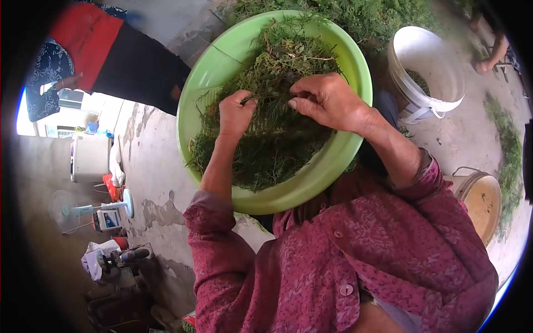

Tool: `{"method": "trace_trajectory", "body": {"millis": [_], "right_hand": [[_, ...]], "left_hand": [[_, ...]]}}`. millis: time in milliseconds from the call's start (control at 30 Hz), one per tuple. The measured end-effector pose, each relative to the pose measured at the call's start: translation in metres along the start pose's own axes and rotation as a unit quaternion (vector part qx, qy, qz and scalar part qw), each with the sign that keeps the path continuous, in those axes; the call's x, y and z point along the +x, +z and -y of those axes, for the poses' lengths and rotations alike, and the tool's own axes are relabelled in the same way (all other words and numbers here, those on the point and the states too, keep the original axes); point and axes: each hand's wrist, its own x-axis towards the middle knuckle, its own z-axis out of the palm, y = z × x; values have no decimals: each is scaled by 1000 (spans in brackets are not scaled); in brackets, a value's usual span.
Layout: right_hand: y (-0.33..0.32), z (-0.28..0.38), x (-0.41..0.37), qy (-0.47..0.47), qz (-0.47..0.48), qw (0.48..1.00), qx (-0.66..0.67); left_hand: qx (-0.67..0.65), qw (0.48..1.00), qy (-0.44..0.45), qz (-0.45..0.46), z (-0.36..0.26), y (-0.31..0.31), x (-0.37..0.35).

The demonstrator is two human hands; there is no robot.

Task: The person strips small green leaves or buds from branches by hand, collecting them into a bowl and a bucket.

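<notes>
A large light-green basin (pixel 239 198) rests at my lap, holding a heap of feathery green sprigs (pixel 261 161). Over the left part of the heap is my left hand (pixel 237 114), its thumb and fingers pinched on a small green sprig. My right hand (pixel 327 101) is over the right part of the heap, thumb close to the curled fingers; whatever lies between its fingertips is too small to make out. The two hands are a short way apart, both inside the basin's rim.
More green branches (pixel 355 22) lie beyond the basin. A white bucket (pixel 402 66) stands at upper right, a lidded bucket (pixel 480 205) at right. One person in red and black (pixel 105 50) is at upper left; another person's hand (pixel 486 65) shows at far right. A fan (pixel 83 211) is at left.
</notes>
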Motion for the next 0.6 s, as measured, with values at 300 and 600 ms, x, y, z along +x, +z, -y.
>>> {"method": "trace_trajectory", "body": {"millis": [300, 600], "right_hand": [[2, -4, 0, -11, -22, 1000, -4], [-4, -3, 1, 20, 16, 1000, -15]], "left_hand": [[-181, 962, -203, 11, -11, -42, -7], [441, 880, 125, -128, -13, -49, -22]]}}
